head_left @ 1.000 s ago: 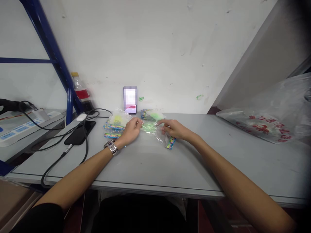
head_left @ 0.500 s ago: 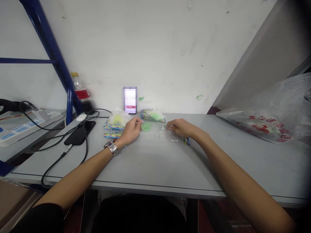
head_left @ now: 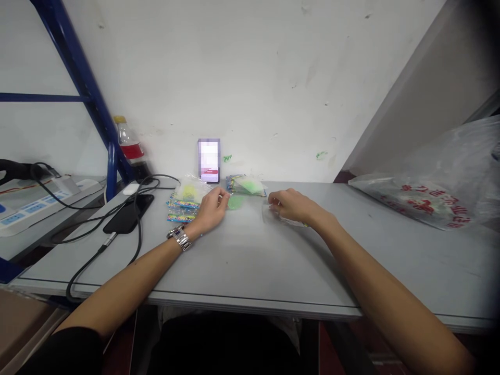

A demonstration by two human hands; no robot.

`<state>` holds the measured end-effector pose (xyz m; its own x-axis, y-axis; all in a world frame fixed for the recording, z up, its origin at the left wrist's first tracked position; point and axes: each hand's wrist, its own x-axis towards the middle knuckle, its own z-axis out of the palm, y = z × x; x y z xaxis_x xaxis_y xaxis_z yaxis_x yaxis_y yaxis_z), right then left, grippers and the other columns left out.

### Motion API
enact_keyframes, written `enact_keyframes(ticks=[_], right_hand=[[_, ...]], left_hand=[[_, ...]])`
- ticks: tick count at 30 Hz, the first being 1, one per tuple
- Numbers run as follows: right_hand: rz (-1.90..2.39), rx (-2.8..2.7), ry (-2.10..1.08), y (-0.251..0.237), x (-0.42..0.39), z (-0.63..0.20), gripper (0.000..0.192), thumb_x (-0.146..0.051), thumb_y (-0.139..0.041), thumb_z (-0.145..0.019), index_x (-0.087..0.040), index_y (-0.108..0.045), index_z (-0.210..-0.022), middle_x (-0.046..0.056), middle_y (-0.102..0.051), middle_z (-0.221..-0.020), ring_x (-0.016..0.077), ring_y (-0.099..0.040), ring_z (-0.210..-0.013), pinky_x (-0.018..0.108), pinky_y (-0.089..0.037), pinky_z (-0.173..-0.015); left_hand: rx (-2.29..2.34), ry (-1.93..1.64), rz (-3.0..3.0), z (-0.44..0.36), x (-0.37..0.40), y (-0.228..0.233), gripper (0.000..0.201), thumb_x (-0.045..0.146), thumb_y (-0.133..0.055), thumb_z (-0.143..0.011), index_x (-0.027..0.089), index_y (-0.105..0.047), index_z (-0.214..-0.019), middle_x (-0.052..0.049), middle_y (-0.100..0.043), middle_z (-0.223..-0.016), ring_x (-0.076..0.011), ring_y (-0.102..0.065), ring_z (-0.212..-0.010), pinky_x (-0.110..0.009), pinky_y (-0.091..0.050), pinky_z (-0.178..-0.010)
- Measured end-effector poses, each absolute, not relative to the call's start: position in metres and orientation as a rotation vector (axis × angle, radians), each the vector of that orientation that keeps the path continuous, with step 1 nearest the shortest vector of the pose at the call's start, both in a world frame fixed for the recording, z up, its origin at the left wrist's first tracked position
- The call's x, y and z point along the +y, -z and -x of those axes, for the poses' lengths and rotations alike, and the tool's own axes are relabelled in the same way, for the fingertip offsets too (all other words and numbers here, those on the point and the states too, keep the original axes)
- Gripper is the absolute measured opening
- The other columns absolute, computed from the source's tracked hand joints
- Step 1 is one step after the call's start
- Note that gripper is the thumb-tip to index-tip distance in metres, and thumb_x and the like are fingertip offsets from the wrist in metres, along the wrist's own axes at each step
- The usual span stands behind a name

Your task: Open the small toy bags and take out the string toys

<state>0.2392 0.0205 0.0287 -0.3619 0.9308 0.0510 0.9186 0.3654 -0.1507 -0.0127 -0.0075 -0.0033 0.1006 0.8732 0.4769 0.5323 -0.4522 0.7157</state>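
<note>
My left hand [head_left: 212, 208], with a metal watch on the wrist, is closed in a pinch at the edge of a thin, see-through green piece [head_left: 235, 202]. The exact contact is partly hidden behind the fingers. Across from it, my right hand [head_left: 288, 205] has its fingers closed on a clear plastic bag [head_left: 269, 214], which hangs low over the table and runs under the palm. Behind the hands lies a clear packet with a green piece inside [head_left: 250, 186]. Packets with a yellow piece and colourful printed strips [head_left: 183, 204] lie beside my left hand.
A lit phone [head_left: 209, 160] leans on the wall. To the left are a black phone [head_left: 128, 214] on a cable, a cola bottle [head_left: 130, 146] and a power strip [head_left: 42, 205]. A large plastic bag with red print [head_left: 433, 192] rests at the right of the grey table [head_left: 242, 271].
The clear bag in my right hand has turned and drawn in under the palm, so its printed strip hardly shows now. My left hand and the green piece have stayed nearly still.
</note>
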Motion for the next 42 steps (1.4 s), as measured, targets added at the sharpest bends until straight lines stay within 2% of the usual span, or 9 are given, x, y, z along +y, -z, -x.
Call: enact_keyframes(ticks=[7,14,17,20,23,30,42], right_hand=[[1.708,-2.463,-0.098,-0.03,0.018,-0.242,0.006,-0.023,-0.058,-0.079,-0.022,-0.062,-0.076,0.009,-0.062,-0.079,0.0202,-0.054,-0.068,0.03,-0.033,-0.057],[1.9,-2.477,0.041,-0.044,0.006,-0.236,0.018,-0.016,-0.045,-0.082,-0.02,-0.054,-0.067,0.008,-0.056,-0.072,0.0173,-0.045,-0.059,0.03,-0.024,-0.053],[1.846,-2.456,0.121,-0.049,0.001,-0.23,0.021,-0.016,-0.04,-0.084,-0.019,-0.055,-0.071,0.008,-0.058,-0.071,0.0177,-0.046,-0.059,0.03,-0.024,-0.053],[1.609,-2.457,0.006,-0.049,-0.001,-0.226,0.019,-0.02,-0.041,-0.087,-0.02,-0.059,-0.089,0.007,-0.065,-0.08,0.0176,-0.051,-0.064,0.029,-0.03,-0.057],[1.37,-2.479,-0.189,-0.047,-0.003,-0.222,0.018,-0.022,-0.044,-0.087,-0.02,-0.057,-0.098,0.005,-0.069,-0.086,0.0138,-0.05,-0.059,0.028,-0.033,-0.058],[1.086,-2.511,-0.412,-0.043,-0.012,-0.207,0.013,-0.011,-0.046,-0.074,-0.02,-0.049,-0.083,0.002,-0.073,-0.081,0.0098,-0.04,-0.05,0.026,-0.029,-0.054],[0.859,-2.447,-0.475,-0.038,-0.015,-0.201,0.015,-0.011,-0.047,-0.068,-0.019,-0.052,-0.08,0.002,-0.07,-0.078,0.0093,-0.043,-0.051,0.025,-0.032,-0.055]], left_hand=[[1.175,-1.224,-2.453,0.01,-0.018,0.002,0.015,0.026,-0.043,-0.094,0.019,-0.052,-0.085,-0.005,-0.057,-0.086,-0.017,-0.055,-0.081,-0.029,-0.044,-0.073],[1.095,-1.041,-2.496,0.006,-0.024,0.003,0.013,0.023,-0.047,-0.091,0.018,-0.053,-0.082,-0.004,-0.059,-0.084,-0.0163,-0.055,-0.079,-0.029,-0.044,-0.073],[1.097,-1.004,-2.483,0.006,-0.023,0.004,0.009,0.022,-0.05,-0.089,0.018,-0.054,-0.081,-0.003,-0.06,-0.084,-0.0162,-0.055,-0.079,-0.029,-0.044,-0.073],[1.123,-0.97,-2.458,0.005,-0.024,0.003,0.007,0.021,-0.053,-0.086,0.018,-0.052,-0.079,-0.003,-0.061,-0.081,-0.0157,-0.055,-0.076,-0.029,-0.043,-0.071],[1.142,-0.941,-2.421,0.005,-0.025,0.002,0.008,0.02,-0.055,-0.084,0.018,-0.051,-0.078,-0.001,-0.059,-0.076,-0.0145,-0.053,-0.07,-0.027,-0.042,-0.066],[1.149,-0.901,-2.377,0.005,-0.023,0.004,0.013,0.024,-0.058,-0.084,0.018,-0.05,-0.075,0.001,-0.057,-0.071,-0.0132,-0.051,-0.065,-0.026,-0.037,-0.061],[1.119,-0.892,-2.362,0.005,-0.025,0.003,0.02,0.028,-0.049,-0.089,0.018,-0.048,-0.072,0.004,-0.048,-0.062,-0.0102,-0.039,-0.056,-0.024,-0.029,-0.056]])
